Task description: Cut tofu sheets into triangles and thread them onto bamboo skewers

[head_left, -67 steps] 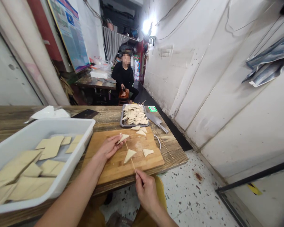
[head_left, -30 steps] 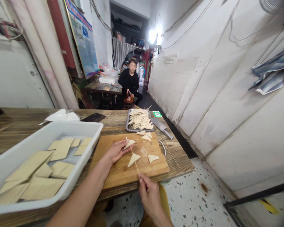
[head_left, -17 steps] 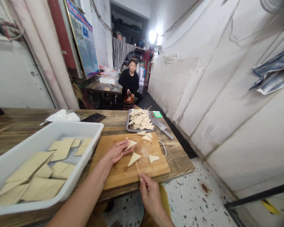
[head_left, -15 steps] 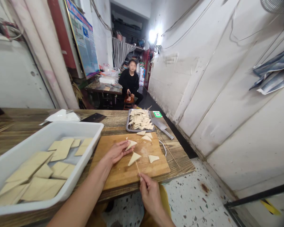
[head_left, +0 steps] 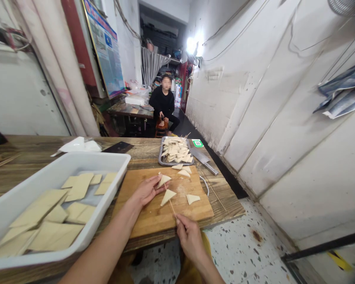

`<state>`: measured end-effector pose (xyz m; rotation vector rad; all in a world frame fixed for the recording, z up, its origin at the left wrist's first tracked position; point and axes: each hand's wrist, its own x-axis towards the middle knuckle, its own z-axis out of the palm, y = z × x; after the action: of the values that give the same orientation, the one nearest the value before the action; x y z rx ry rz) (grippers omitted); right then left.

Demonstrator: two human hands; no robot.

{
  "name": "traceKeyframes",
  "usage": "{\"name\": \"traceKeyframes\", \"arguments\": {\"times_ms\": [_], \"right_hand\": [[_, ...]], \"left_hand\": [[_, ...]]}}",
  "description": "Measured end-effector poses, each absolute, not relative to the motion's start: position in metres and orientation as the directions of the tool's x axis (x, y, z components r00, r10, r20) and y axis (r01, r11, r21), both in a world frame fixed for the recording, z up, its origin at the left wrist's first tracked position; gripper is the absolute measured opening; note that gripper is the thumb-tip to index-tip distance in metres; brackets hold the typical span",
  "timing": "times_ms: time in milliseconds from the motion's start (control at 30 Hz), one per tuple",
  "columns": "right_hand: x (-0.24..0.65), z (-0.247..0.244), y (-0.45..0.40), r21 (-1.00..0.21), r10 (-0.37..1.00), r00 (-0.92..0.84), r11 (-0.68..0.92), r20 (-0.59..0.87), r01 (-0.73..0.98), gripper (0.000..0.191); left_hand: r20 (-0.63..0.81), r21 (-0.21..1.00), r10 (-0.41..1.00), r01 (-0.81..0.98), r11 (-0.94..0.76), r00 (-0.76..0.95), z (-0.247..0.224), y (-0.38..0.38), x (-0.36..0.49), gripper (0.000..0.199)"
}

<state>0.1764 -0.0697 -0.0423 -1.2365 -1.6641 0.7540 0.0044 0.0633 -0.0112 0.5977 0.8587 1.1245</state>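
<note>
Nudged slightly farther across the cutting board point(head_left: 152, 216) since the earliest frame, the right hand point(head_left: 191, 236) brings its bamboo skewer point(head_left: 172, 208) with it, and the threaded tofu triangle point(head_left: 167, 197) sits closer to the held tofu triangle point(head_left: 165, 180). Right thumb and fingers pinch together on the skewer's near end. Left of and beyond them, the left hand point(head_left: 148, 190) keeps its grip clamped on the held tofu triangle, which meets the skewer's far part; how deep it enters I cannot tell. One loose triangle point(head_left: 193, 198) lies to the right on the board. At the far side, a metal tray point(head_left: 160, 158) heaped with skewered triangles point(head_left: 176, 149) stands on the counter point(head_left: 144, 154), a cleaver point(head_left: 205, 161) just to its right. A white tub point(head_left: 103, 201) of flat sheets point(head_left: 56, 236) stands left.
</note>
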Motion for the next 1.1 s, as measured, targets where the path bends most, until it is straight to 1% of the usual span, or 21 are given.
{"name": "traceKeyframes", "arguments": {"times_ms": [200, 567, 767, 867, 933, 1000, 1100], "right_hand": [[0.182, -0.039, -0.069, -0.856, 0.945, -0.1, 0.323, 0.31, 0.404, 0.031], [0.175, -0.042, -0.063, -0.882, 0.954, -0.074, 0.297, 0.291, 0.366, 0.031], [0.169, -0.033, -0.057, -0.857, 0.936, -0.024, 0.332, 0.352, 0.393, 0.034], [0.165, -0.031, -0.052, -0.844, 0.921, 0.009, 0.354, 0.39, 0.403, 0.033], [0.161, -0.032, -0.05, -0.838, 0.916, 0.008, 0.362, 0.4, 0.408, 0.032], [0.157, -0.034, -0.048, -0.831, 0.916, 0.001, 0.364, 0.402, 0.421, 0.032], [0.152, -0.036, -0.045, -0.816, 0.912, 0.009, 0.361, 0.409, 0.452, 0.032]], "left_hand": [[-0.297, 0.78, 0.938, -0.521, 0.346, 0.179, -0.014, 0.065, 0.003, 0.011], [-0.296, 0.799, 0.942, -0.499, 0.335, 0.159, -0.011, 0.062, 0.007, 0.014], [-0.325, 0.793, 0.93, -0.485, 0.368, 0.173, -0.009, 0.061, 0.009, 0.014], [-0.276, 0.773, 0.936, -0.528, 0.352, 0.22, -0.007, 0.057, 0.013, 0.017], [-0.259, 0.745, 0.915, -0.539, 0.393, 0.31, -0.005, 0.053, 0.018, 0.02], [-0.274, 0.712, 0.891, -0.546, 0.441, 0.362, -0.005, 0.05, 0.023, 0.018], [-0.303, 0.676, 0.895, -0.588, 0.444, 0.327, -0.006, 0.048, 0.029, 0.018]]}}
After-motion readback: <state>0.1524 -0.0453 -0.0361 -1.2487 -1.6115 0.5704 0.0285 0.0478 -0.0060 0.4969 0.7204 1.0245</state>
